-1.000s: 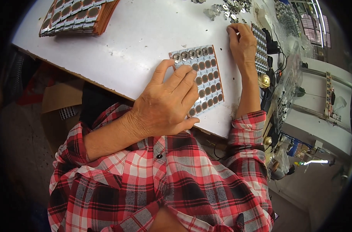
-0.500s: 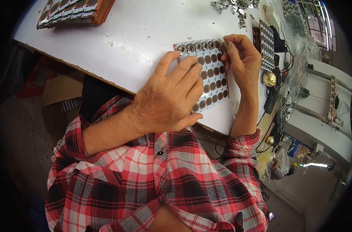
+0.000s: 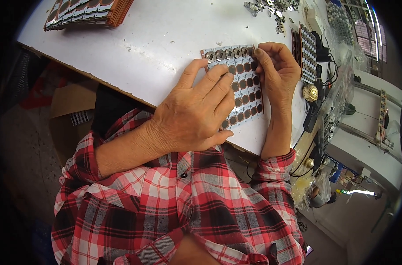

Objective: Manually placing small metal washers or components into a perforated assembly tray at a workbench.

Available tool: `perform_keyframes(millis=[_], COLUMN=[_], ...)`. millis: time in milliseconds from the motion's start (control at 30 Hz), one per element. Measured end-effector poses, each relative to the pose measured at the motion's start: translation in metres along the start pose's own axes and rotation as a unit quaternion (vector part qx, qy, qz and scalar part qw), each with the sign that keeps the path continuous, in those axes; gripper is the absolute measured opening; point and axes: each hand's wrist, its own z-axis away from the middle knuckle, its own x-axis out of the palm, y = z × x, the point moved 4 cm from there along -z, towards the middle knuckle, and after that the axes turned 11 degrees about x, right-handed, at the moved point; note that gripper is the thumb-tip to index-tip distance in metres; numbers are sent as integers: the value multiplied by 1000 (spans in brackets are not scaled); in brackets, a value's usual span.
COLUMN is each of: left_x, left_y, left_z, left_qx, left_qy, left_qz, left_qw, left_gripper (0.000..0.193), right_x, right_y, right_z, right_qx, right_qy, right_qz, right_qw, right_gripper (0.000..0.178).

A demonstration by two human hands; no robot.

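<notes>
A panel of small circuit boards (image 3: pixel 241 100), with rows of round dark pads, lies on the white table in front of me. Silvery metal clips (image 3: pixel 229 53) sit along its far row. My left hand (image 3: pixel 196 104) rests over the panel's left side, its fingers spread and its palm hiding part of the rows. At the far right corner, my right hand (image 3: pixel 278 66) has thumb and forefinger pinched together by the end of the clip row. Whatever lies between those fingertips is too small or hidden to name.
Loose metal clips (image 3: pixel 271 9) lie in a heap at the far side of the table. A stack of panels (image 3: pixel 88 13) stands at the far left. More panels (image 3: pixel 308 53) stand at the right, near black cables and a gold round object (image 3: pixel 310 92). A cardboard box (image 3: pixel 71 104) is below the table's left edge.
My right hand has shifted slightly left, closer to the panel's far right corner. My left hand keeps its place on the panel, and the whole view has moved a little.
</notes>
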Motion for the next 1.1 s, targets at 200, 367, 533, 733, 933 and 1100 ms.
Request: perform_keyframes(millis=[200,367,533,733,933,1100], left_x=[0,-1,-1,-1,-1,0], left_y=[1,0,1,2,1,1], left_z=[1,1,1,1,0,-1], left_qx=[-3,-5,-7,-10,-12,-13], left_qy=[1,2,1,1,5,12], left_qz=[2,2,6,4,5,-6], left_qw=[1000,1000,1000,1000,1000,1000], left_gripper=[71,71,71,72,71,71], right_x=[6,6,0,1,-3,-4], right_y=[1,0,5,-1,-5,-9], right_z=[2,3,0,0,-6,-14], right_qx=[-36,-36,-50,-26,-25,52], right_qy=[25,25,12,12,-38,-16], right_qz=[-14,3,17,99,69,27], right_qw=[999,999,999,995,997,998], right_gripper=[9,8,11,12,13,20])
